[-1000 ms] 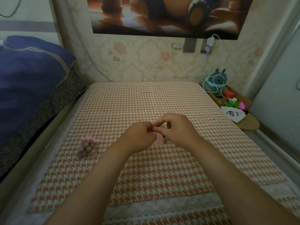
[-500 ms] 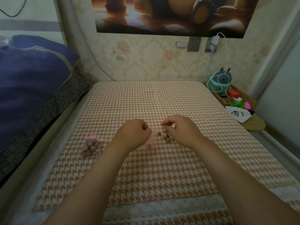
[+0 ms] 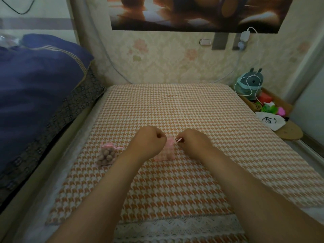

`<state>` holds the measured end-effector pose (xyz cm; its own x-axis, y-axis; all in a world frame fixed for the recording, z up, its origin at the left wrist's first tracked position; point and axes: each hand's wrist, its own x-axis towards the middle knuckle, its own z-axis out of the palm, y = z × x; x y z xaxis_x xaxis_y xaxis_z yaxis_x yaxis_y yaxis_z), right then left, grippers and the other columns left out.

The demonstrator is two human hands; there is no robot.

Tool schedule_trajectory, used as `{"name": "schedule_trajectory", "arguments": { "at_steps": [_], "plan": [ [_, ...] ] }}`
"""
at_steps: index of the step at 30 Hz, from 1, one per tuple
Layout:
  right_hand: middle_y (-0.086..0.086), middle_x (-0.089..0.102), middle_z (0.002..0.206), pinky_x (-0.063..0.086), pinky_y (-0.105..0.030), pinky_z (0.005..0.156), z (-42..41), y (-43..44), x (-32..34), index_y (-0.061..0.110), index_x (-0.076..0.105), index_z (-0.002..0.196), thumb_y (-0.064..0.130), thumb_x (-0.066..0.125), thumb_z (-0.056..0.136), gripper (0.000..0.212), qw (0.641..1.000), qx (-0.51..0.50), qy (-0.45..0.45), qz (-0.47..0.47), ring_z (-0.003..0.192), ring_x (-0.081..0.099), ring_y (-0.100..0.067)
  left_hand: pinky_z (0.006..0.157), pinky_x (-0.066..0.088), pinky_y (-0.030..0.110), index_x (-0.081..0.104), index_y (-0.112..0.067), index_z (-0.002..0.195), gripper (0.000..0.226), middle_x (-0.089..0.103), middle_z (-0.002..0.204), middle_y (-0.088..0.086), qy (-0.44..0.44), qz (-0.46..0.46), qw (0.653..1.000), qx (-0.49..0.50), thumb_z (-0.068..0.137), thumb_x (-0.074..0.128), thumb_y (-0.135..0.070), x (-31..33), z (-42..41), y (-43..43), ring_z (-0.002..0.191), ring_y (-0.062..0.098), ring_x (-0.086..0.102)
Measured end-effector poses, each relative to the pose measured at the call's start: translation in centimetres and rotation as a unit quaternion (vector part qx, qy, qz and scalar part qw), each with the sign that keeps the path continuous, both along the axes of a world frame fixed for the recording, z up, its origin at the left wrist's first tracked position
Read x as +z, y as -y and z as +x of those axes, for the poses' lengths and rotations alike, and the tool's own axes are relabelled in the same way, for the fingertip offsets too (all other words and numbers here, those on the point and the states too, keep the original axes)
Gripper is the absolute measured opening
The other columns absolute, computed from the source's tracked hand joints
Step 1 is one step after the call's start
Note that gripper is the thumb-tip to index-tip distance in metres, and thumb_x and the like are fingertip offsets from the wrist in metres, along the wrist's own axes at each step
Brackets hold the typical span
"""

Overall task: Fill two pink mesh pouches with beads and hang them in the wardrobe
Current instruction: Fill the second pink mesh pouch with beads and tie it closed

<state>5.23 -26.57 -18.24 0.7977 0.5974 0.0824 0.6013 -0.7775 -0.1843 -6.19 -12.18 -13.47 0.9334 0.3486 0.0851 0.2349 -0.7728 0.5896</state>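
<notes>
A pink mesh pouch (image 3: pixel 167 150) lies on the houndstooth cloth (image 3: pixel 175 190) between my two hands. My left hand (image 3: pixel 149 142) is closed in a fist against the pouch's left side and hides part of it. My right hand (image 3: pixel 194 142) pinches the pouch's pink drawstring (image 3: pixel 178 140) between thumb and finger. Whether this pouch holds beads cannot be told. A second pink mesh pouch (image 3: pixel 107 154), full of brownish beads and drawn closed, lies on the cloth left of my left forearm. No wardrobe is in view.
A dark blue quilt (image 3: pixel 38 88) is heaped along the left. A wooden shelf (image 3: pixel 289 132) at the right carries a grey plush toy (image 3: pixel 250 85), a white cable and small colourful items. A wallpapered wall stands behind.
My hands have drawn apart sideways, the right one pulling the drawstring out. The pouch has come down onto the cloth, and the loose beads seen by my right hand are hidden.
</notes>
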Motion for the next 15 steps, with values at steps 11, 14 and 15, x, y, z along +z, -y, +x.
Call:
{"name": "schedule_trajectory", "arguments": {
  "at_steps": [11, 14, 15],
  "plan": [
    [0.018, 0.069, 0.094, 0.051, -0.017, 0.057, -1.7, 1.4, 4.2, 0.032, 0.072, 0.096, 0.03, 0.074, 0.088, 0.009, 0.943, -0.015, -0.065, 0.325, 0.059, 0.061, 0.006, 0.07, 0.052, 0.023, 0.069, -0.024, 0.115, 0.032, 0.066, 0.12, -0.007, -0.014, -0.075, 0.996, -0.041, 0.087, 0.057, -0.017, 0.1, -0.2, -0.3, 0.084, 0.009, 0.065],
    [0.016, 0.072, 0.092, 0.047, -0.016, 0.054, -3.2, 1.4, 5.3, 0.03, 0.075, 0.093, 0.03, 0.077, 0.084, 0.009, 0.938, 0.034, -0.076, 0.337, 0.054, 0.057, 0.009, 0.075, 0.052, 0.023, 0.068, -0.025, 0.117, 0.033, 0.067, 0.119, -0.007, -0.008, -0.076, 0.996, -0.041, 0.086, 0.057, -0.019, 0.1, -0.2, -0.2, 0.092, 0.008, 0.064],
    [0.016, 0.073, 0.092, 0.043, -0.013, 0.057, -3.6, 1.4, 5.3, 0.03, 0.076, 0.093, 0.03, 0.077, 0.084, 0.009, 0.942, 0.054, -0.075, 0.323, 0.057, 0.057, 0.011, 0.072, 0.052, 0.024, 0.069, -0.026, 0.116, 0.033, 0.068, 0.114, -0.007, -0.005, -0.079, 0.996, -0.042, 0.086, 0.058, -0.02, 0.2, -0.3, -0.1, 0.086, 0.008, 0.065]
  ]
}}
